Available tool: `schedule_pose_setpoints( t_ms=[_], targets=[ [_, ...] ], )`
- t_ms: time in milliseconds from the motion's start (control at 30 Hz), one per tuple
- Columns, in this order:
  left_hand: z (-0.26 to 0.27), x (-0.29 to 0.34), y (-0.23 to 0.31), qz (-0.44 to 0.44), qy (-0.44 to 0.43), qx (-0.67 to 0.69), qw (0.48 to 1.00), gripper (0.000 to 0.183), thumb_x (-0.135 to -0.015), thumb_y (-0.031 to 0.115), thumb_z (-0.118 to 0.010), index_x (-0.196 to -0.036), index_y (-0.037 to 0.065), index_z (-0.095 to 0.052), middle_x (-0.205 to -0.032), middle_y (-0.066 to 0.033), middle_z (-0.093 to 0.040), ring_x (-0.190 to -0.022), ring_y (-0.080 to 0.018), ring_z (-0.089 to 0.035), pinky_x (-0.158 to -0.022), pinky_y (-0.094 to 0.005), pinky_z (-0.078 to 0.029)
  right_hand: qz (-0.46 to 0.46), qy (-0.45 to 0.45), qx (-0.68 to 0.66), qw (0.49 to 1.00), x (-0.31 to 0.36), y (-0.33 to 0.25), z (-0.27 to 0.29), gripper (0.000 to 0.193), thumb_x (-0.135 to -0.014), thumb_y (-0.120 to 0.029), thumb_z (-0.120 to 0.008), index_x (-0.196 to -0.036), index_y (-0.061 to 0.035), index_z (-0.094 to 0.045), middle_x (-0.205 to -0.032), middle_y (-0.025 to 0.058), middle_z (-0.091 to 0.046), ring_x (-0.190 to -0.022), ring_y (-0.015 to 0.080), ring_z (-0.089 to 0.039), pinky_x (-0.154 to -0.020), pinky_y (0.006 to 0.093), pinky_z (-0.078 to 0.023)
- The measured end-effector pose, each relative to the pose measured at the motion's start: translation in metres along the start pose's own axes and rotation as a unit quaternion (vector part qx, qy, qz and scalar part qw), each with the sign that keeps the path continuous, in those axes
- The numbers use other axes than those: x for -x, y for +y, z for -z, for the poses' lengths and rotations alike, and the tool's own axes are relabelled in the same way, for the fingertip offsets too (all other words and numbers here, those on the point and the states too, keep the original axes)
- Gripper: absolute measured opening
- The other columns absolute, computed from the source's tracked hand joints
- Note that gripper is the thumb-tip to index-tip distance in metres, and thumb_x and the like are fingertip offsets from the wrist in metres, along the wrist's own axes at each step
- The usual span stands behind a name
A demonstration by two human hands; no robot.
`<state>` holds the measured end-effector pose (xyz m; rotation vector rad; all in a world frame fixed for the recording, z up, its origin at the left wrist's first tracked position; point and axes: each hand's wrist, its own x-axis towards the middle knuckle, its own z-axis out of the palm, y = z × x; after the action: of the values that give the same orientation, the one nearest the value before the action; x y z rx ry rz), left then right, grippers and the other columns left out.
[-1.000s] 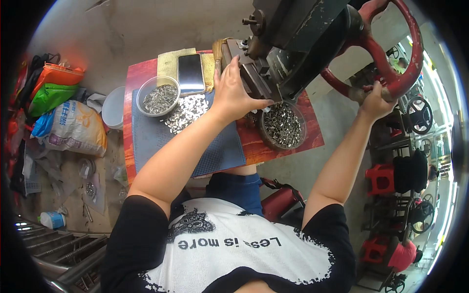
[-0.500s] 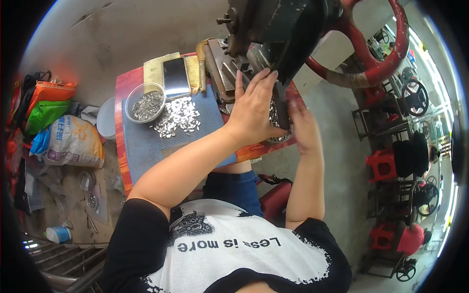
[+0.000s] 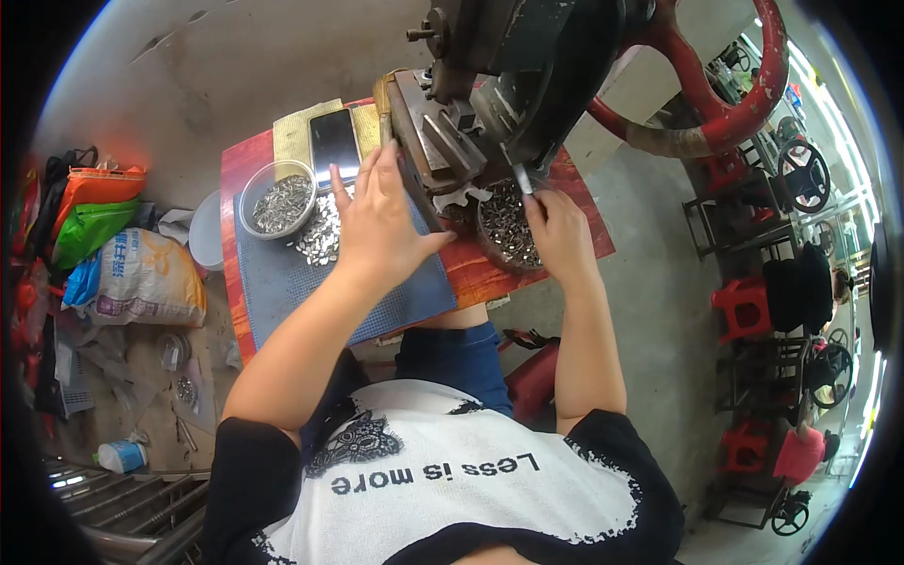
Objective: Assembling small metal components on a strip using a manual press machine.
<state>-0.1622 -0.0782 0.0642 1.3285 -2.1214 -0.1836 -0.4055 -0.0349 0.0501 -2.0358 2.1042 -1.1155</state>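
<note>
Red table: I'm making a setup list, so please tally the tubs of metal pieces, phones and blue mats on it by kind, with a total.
Tubs: 2
Phone: 1
Blue mat: 1
Total: 4

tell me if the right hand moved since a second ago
Yes, leftward: judged against the right bowl of metal pieces on the table, the right hand has left the red wheel and come over to that bowl's right side.
</note>
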Motion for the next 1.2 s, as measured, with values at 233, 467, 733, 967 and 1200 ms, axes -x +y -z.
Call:
schedule_pose_setpoints(
  t_ms=[233, 467, 733, 967, 1200],
  targets=[
    [-0.006, 0.004, -0.040, -0.016, -0.190, -0.070, 0.979, 0.097, -0.063, 0.058, -0.084, -0.134, -0.001, -0.054, -0.142, -0.0223, -0.049, -0.145, -0.0344, -0.032, -0.117, -0.0639, -0.015, -0.235, -0.141, -0.535, 0.799, -0.012, 0.013, 0.022, 0.039, -0.106, -0.028, -0.048, -0.108, 0.0072, -0.065, -0.083, 0.0033, -0.063, -0.071, 0.0122, -0.058, -0.068, 0.0261, -0.049],
    [0.020, 0.012, -0.066, -0.028, 0.011, 0.080, 0.996, 0.042, -0.083, 0.026, -0.074, -0.117, 0.003, -0.066, -0.122, -0.0160, -0.059, -0.118, -0.0347, -0.052, -0.100, -0.0448, -0.042, -0.208, -0.126, -0.633, 0.735, 0.001, -0.032, 0.021, 0.026, -0.103, -0.018, -0.055, -0.120, 0.0008, -0.058, -0.082, 0.0037, -0.059, -0.070, 0.0121, -0.056, -0.059, 0.0255, -0.045],
    [0.065, 0.059, -0.089, 0.058, 0.138, 0.162, 0.975, 0.012, -0.085, 0.011, -0.070, -0.094, 0.003, -0.070, -0.102, -0.0128, -0.064, -0.101, -0.0323, -0.059, -0.090, -0.0404, -0.047, 0.063, -0.246, -0.261, 0.931, 0.031, -0.121, -0.056, 0.034, -0.090, -0.009, -0.067, -0.121, -0.0018, -0.057, -0.103, 0.0175, -0.065, -0.095, 0.0345, -0.064, -0.084, 0.0399, -0.050],
    [0.062, 0.112, -0.108, 0.053, 0.035, 0.153, 0.986, 0.027, -0.078, 0.021, -0.079, -0.096, 0.002, -0.072, -0.102, -0.0123, -0.065, -0.102, -0.0309, -0.058, -0.088, -0.0400, -0.047, 0.290, -0.214, -0.137, 0.923, 0.042, -0.137, -0.112, 0.028, -0.084, -0.017, -0.073, -0.109, -0.0054, -0.068, -0.108, 0.0138, -0.058, -0.104, 0.0328, -0.055, -0.091, 0.0442, -0.041],
    [0.055, 0.128, -0.117, 0.036, -0.008, 0.131, 0.991, 0.024, -0.075, 0.017, -0.079, -0.094, 0.004, -0.072, -0.100, -0.0092, -0.063, -0.099, -0.0299, -0.057, -0.088, -0.0401, -0.045, 0.211, -0.198, -0.129, 0.949, 0.018, -0.112, -0.090, 0.015, -0.080, -0.009, -0.077, -0.093, -0.0040, -0.074, -0.093, 0.0085, -0.062, -0.091, 0.0260, -0.060, -0.077, 0.0352, -0.049]
  ],
)
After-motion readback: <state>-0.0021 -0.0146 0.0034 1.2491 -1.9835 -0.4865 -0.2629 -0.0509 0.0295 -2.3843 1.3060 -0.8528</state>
